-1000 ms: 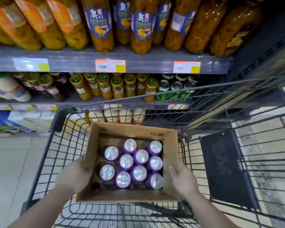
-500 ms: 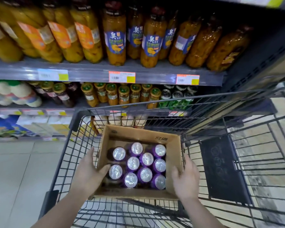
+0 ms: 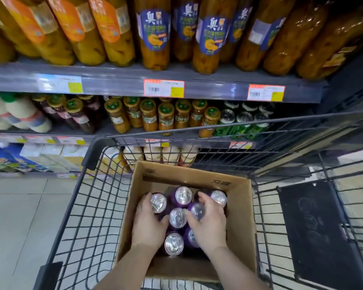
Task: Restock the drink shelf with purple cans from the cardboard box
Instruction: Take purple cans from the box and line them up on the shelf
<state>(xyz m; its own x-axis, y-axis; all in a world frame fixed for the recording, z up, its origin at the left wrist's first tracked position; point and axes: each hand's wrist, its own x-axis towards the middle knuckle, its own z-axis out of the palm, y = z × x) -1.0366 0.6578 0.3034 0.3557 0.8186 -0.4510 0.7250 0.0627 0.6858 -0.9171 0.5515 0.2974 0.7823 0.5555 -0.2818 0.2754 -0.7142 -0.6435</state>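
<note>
A cardboard box (image 3: pixel 240 222) sits in the basket of a wire shopping cart (image 3: pixel 80 210), toward its right side, and cans (image 3: pixel 178 218) stand upright inside the box, packed together. The left hand (image 3: pixel 148 225) reaches into the box on the left of the cans and the right hand (image 3: pixel 210 223) on the right, both lying over the can tops. Beyond the cart's far rim stands a shelving unit: tall jars (image 3: pixel 154 34) on the upper shelf (image 3: pixel 122 85), smaller lidded jars (image 3: pixel 150 118) on the shelf below with green cans (image 3: pixel 244 122) to their right, and cartons (image 3: pixel 50 155) lowest at the left.
</note>
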